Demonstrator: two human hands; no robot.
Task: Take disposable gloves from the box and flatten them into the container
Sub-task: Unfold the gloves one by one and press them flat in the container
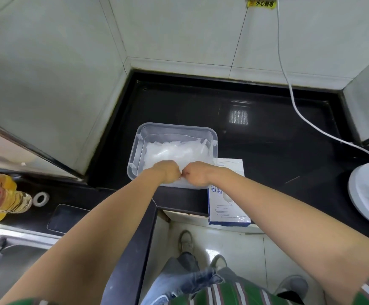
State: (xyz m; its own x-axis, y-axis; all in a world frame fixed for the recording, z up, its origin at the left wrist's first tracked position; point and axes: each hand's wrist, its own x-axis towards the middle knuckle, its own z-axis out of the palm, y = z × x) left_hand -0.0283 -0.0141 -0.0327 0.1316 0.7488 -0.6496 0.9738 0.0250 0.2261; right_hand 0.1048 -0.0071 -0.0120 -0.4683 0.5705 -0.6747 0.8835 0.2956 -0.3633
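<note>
At the far left edge stand orange-and-yellow plastic bottles (2, 194), with a small white roll of tape (40, 198) just beside them and a flat dark rectangular tray (66, 217) near it, above the rim of a steel sink (16, 254). On the glossy black tabletop (267, 150) sits a clear rectangular plastic container (140, 139), set close to the tiled corner. A loose pile of translucent white disposable gloves (174, 150) fills its floor. The left hand (168, 171) is over the container's near edge, fingers curled tight into a narrow fist, knuckles meeting those of the right hand (195, 174), which is curled the same way. Between and under the two fists shows a thin strip of pale film, the glove (181, 181) they pinch together; it lies low at the near wall of the container, in front of the pile. The fingertips are hidden beneath the hands. Just right of the container, touching its corner and partly under the right forearm, lies a blue-and-white cardboard glove box (227, 208) that juts past the tabletop's front edge. Farther right a white cable (300, 113) runs down from the wall across the tabletop towards a round white plastic appliance (368, 194) at the right edge.
</note>
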